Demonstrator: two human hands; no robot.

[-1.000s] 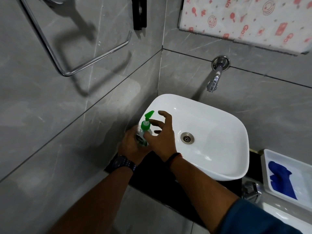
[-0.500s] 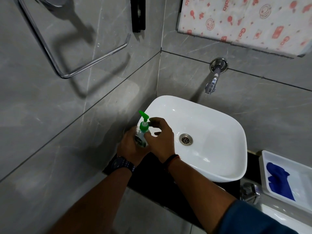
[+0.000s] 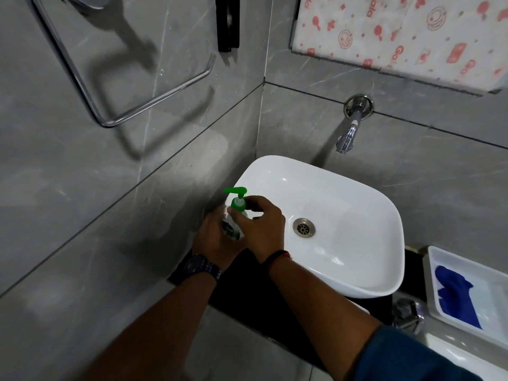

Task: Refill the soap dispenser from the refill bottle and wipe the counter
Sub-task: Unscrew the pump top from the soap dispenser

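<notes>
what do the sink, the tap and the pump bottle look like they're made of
The sink looks like glazed white ceramic, glossy with sharp highlights. The tap seems polished chromed metal, mirror-bright. The pump bottle is probably plastic: clear body, opaque green pump.

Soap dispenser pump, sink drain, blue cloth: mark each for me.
soap dispenser pump (image 3: pixel 238 204): head view, on its green collar, below the spout.
sink drain (image 3: pixel 303 227): head view, centre of the metal strainer.
blue cloth (image 3: pixel 457 301): head view, middle of the fabric.
</notes>
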